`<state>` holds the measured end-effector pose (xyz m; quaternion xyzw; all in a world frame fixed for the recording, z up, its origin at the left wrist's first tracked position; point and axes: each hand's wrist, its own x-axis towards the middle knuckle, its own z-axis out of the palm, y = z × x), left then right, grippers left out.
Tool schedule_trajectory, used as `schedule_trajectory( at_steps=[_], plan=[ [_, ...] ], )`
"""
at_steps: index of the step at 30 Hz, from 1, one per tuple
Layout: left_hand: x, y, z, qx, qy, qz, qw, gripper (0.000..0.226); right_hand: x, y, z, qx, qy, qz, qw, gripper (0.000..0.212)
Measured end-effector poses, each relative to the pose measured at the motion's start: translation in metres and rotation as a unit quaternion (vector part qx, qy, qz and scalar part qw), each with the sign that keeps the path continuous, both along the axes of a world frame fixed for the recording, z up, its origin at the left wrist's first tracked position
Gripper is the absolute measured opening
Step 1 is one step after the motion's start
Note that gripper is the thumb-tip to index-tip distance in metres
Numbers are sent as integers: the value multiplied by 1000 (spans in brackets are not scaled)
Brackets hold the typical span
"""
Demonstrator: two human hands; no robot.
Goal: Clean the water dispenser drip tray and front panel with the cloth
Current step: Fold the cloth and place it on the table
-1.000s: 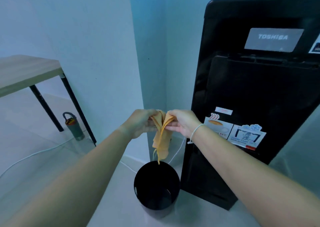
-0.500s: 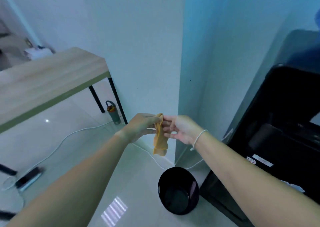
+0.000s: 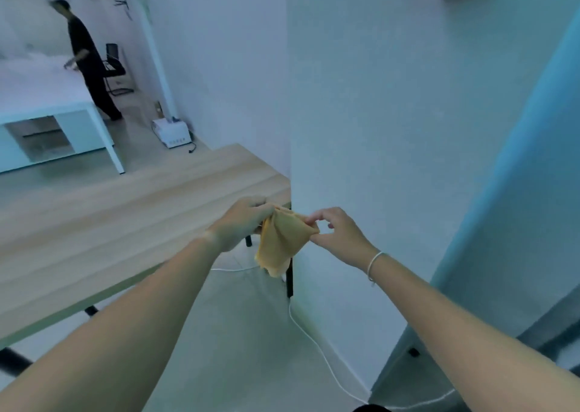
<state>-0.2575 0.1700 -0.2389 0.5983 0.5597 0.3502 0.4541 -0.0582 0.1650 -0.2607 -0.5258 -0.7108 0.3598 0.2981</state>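
An orange cloth (image 3: 281, 241) hangs between my two hands in front of a white wall corner. My left hand (image 3: 241, 223) grips its upper left edge. My right hand (image 3: 337, 236) pinches its upper right corner between thumb and fingers, with a thin white bracelet on that wrist. The cloth is spread a little between the two hands and droops below them. The water dispenser and its drip tray are out of view.
A wooden table (image 3: 94, 223) with black legs stands to my left. A white cable (image 3: 317, 345) runs along the floor by the wall (image 3: 392, 129). Far left, a person (image 3: 86, 57) stands by a white desk (image 3: 47, 104). A white box (image 3: 172, 131) sits on the floor.
My view has swung left and up, away from the dispenser and the black bin. My hands have pulled the bunched cloth apart, and the right hand now pinches its corner.
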Motion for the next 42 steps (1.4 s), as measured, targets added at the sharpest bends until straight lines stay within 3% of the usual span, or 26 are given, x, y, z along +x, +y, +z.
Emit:
schedule_trajectory(
  at_steps=[3, 9, 12, 18, 22, 25, 28, 33, 42],
  plan=[
    [-40, 16, 17, 8, 46, -10, 999, 14, -34, 22, 2, 43, -71, 54, 995, 11],
    [-111, 37, 33, 38, 126, 27, 991, 18, -88, 57, 24, 115, -102, 135, 979, 12],
    [-141, 51, 25, 50, 116, 86, 988, 19, -113, 83, 43, 85, 12, 130, 988, 12],
    [-180, 95, 13, 17, 43, 111, 993, 26, -160, 150, 36, -44, 63, 136, 988, 19],
    [-209, 146, -7, -23, 41, 94, 994, 20, -190, 210, 19, -114, 22, 147, 982, 32],
    [-230, 201, -38, -69, 52, 88, 992, 17, -215, 268, -7, -131, -36, 152, 979, 31],
    [-246, 253, -59, -70, 72, 99, 990, 19, -238, 326, -31, -94, -77, 134, 984, 29],
    [-262, 324, -84, 40, 136, 142, 980, 16, -267, 401, -51, 22, -132, 89, 987, 29],
    [-278, 413, -124, 124, 187, 79, 971, 19, -285, 483, -101, 124, -163, -12, 979, 23]
  ],
)
